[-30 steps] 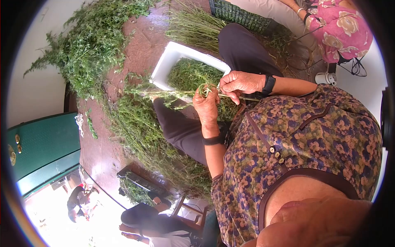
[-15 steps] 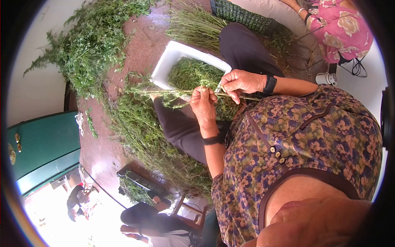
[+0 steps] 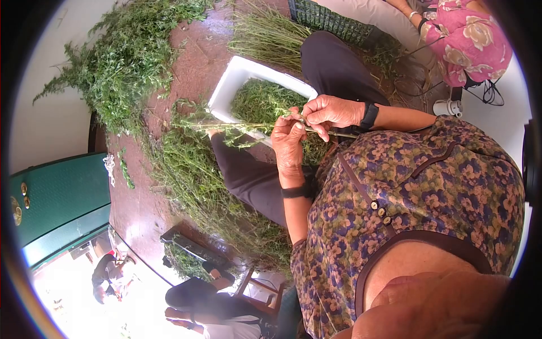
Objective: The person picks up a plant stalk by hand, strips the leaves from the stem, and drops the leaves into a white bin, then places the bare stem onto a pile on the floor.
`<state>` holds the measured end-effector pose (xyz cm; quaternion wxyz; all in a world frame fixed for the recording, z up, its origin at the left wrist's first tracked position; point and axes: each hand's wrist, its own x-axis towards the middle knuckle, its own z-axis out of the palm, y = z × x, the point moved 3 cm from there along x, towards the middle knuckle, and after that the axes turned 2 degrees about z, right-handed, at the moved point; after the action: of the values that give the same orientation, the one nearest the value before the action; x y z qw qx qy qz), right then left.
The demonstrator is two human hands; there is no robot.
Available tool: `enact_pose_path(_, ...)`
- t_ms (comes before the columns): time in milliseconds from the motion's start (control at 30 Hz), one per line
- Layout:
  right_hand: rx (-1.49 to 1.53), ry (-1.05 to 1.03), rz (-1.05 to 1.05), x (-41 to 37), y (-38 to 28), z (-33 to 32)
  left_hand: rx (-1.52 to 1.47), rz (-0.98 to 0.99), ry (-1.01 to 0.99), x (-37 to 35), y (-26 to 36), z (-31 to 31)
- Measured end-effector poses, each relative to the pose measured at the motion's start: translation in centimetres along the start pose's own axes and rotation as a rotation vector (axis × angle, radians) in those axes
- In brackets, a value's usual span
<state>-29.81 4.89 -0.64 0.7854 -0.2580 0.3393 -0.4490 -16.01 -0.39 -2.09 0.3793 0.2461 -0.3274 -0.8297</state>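
Note:
A long leafy plant stem (image 3: 251,125) stretches across in front of my body. My left hand (image 3: 288,144), a black band on its wrist, is closed on it with thumb and fingers. Just beside it, nearly touching, my right hand (image 3: 339,111) pinches at the same stem; a black watch (image 3: 370,116) sits on that wrist. The fingertips partly hide each other and a small green sprig. Under the hands stands a white rectangular tub (image 3: 230,85) with plucked green leaves (image 3: 262,101) inside, between my dark-trousered legs.
Leafy cut plants (image 3: 130,62) are heaped at the upper left, more (image 3: 197,175) beside my leg. Bare stalks (image 3: 271,37) lie beyond the tub, near a dark mesh crate (image 3: 333,22). A person in pink (image 3: 468,42) is at upper right; another person (image 3: 197,296) sits lower left.
My left hand has shifted right along the stem, up against my right hand, and its fingers have turned. My right hand has hardly moved.

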Motion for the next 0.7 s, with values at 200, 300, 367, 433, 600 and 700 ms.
enact_pose_path(200,-0.061,-0.028,0.002,0.1,0.1,0.0,-0.002,0.017,0.042,0.3,0.3,-0.2)
enact_pose_path(300,-0.068,-0.004,0.006,0.0,-0.1,0.3,0.008,0.011,0.066,0.3,0.5,-0.3)
enact_pose_path(367,-0.054,0.000,0.008,0.0,0.1,0.1,0.027,0.010,0.089,0.2,0.6,-0.1)
enact_pose_path(433,-0.055,0.001,0.007,0.0,0.1,0.1,0.206,0.073,0.119,0.2,0.6,-0.2)
enact_pose_path(600,-0.216,-0.030,0.011,-0.8,-1.0,1.0,0.467,0.196,0.332,0.2,1.4,-0.1)
enact_pose_path(700,-0.357,-0.054,-0.016,-1.4,-1.1,2.0,0.389,0.362,0.454,1.0,1.8,-3.6)
